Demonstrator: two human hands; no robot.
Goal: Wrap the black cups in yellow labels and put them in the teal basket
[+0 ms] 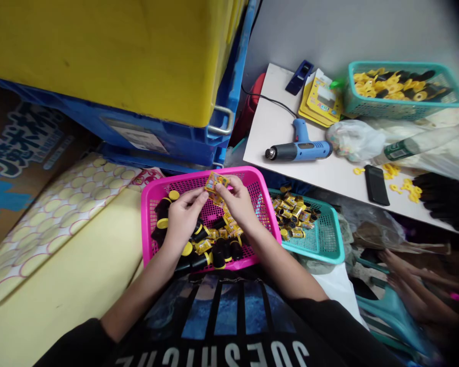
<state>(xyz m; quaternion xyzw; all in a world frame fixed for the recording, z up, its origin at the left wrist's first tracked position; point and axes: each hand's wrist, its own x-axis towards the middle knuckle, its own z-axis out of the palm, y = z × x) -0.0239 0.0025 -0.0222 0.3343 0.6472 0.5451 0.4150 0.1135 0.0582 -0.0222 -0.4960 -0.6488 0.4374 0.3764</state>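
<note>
Above a pink basket [148, 224], my two hands meet at a small yellow printed plastic sleeve [215, 181]. My right hand [236, 200] pinches the sleeve between thumb and fingers, and more yellow printed sleeves hang just under it. At the sleeve's lower left corner, the thumb and forefinger of my left hand [187, 214] are pressed together on its edge. Inside the basket lie black little bottles with yellow caps [219, 254] and a heap of yellow printed sleeves [204, 246]. My forearms hide part of the contents.
A teal basket [331, 239] with yellow-labelled pieces stands to the right. The white table [275, 112] bears a blue heat gun [306, 150], a phone [376, 184] and another teal basket [401, 109]. Stacked blue crates [176, 142] rise ahead. Another person's hands [409, 285] show at right.
</note>
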